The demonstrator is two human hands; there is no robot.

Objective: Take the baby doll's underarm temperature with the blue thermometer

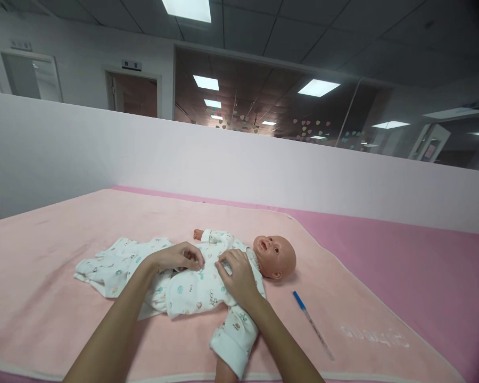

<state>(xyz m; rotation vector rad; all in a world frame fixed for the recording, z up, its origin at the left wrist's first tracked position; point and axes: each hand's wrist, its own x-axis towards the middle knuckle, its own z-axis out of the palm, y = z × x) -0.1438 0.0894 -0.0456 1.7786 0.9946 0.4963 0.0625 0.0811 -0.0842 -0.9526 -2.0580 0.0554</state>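
Observation:
A baby doll [275,256] lies on its back, head to the right, dressed in a white printed top [195,298]. One doll arm reaches away from me; the other points toward me, its wide sleeve [235,335] partly covering the hand. My left hand [182,256] rests at the doll's belly, fingers curled and pinched at the top's front. Over the chest, my right hand [236,272] has thumb and fingertips close together on the same fabric. The exact bit of cloth under the fingertips is hidden. Matching white printed trousers [120,263] stretch to the left, covering the legs.
A pen with a blue cap [299,300] lies right of my right forearm. Beneath everything is a pale pink blanket [64,234] on a darker pink mat [383,255]. A low white wall [223,165] borders the far side, with windows and doorways beyond.

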